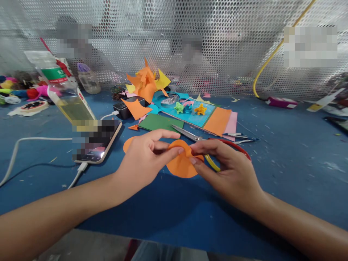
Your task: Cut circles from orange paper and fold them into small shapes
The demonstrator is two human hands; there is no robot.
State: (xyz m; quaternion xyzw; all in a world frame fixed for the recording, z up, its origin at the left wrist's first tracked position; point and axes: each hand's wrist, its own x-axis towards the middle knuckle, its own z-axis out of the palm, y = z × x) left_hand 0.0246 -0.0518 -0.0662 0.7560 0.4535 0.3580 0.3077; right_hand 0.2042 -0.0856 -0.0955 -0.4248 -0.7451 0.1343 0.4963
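Note:
Between my two hands is a round piece of orange paper (pixel 181 166), bent and creased along its upper part. My left hand (pixel 146 156) pinches its upper left edge between thumb and fingers. At the right edge, the thumb and fingertips of my right hand (pixel 228 166) grip the same paper. Scissors (pixel 187 133) with red and yellow handles lie behind the paper, partly covered by my right hand. Another rounded orange paper piece (pixel 127 145) shows beside my left hand, mostly hidden by it. A green paper sheet (pixel 160 122) lies just beyond my hands.
On the left, a phone (pixel 108 143) with a white cable leans near a bottle (pixel 72 105). Orange paper scraps (pixel 146 83) pile up at the back, near a blue sheet (pixel 201 117) bearing small folded paper shapes (pixel 200 109). A perforated metal panel (pixel 231 47) bounds the blue table (pixel 293 174).

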